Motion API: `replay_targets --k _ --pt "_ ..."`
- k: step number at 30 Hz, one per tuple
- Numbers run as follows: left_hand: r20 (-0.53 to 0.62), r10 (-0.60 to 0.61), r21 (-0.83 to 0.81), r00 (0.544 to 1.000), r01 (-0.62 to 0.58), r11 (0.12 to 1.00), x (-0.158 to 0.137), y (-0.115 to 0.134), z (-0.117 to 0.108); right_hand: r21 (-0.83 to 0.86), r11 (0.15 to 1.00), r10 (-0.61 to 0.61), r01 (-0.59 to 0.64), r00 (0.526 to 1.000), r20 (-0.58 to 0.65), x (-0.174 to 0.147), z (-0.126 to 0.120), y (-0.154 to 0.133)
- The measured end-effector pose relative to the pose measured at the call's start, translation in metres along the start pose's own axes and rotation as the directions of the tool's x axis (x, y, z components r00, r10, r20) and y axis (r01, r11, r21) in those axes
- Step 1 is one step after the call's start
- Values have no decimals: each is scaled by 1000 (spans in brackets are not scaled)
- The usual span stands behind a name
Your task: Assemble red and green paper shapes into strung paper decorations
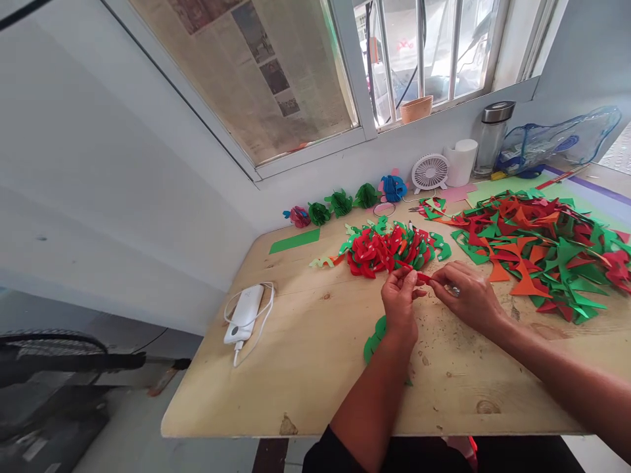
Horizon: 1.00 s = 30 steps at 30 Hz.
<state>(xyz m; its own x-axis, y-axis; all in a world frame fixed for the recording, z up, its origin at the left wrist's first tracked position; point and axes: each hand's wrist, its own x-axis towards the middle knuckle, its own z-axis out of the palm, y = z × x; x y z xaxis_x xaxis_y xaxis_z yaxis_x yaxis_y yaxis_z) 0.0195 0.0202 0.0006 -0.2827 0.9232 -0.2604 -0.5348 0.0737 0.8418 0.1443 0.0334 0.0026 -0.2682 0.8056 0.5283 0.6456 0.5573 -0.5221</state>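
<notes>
Left hand (401, 294), right hand (463, 292) both pinch red paper (422, 278), presumably steadying it. Cut-out pile (373, 251) lies just beyond, I'd say for reach.

This seems to be a small craft corner indoors, though whether in a home or a little workshop cannot be told. A plain wooden table (296, 387) stands against a white wall (315, 187) beneath a window with metal bars (420, 46) and a newspaper-covered pane (296, 59). The paper handwork shows in heaped red, orange and green offcuts (547, 249), a cluster of red and green paper cut-outs (377, 251) and a row of paper pompoms (340, 203). Everyday belongings share the tabletop: a mini fan (430, 173), a glass bottle (490, 148) and a white power bank (246, 312).
</notes>
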Motion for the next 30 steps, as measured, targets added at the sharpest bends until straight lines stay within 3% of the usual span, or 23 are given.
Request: replay_targets --k 9,17,22,26,30 --pt "13 9 -3 1000 -9 1000 -1 4 -3 73 997 21 -26 997 72 -2 3 5" --pt "127 28 -69 991 -19 997 -2 7 -5 277 915 234 -293 945 227 3 -4 3" --pt "166 13 -56 986 -4 998 0 8 -6 387 846 302 -366 928 219 6 -5 6" --pt "148 -12 -118 989 30 993 1 7 -8 375 837 341 -399 915 214 4 1 11" --pt "105 -32 -138 994 46 989 2 5 -7 276 884 321 -376 920 225 1 5 10"
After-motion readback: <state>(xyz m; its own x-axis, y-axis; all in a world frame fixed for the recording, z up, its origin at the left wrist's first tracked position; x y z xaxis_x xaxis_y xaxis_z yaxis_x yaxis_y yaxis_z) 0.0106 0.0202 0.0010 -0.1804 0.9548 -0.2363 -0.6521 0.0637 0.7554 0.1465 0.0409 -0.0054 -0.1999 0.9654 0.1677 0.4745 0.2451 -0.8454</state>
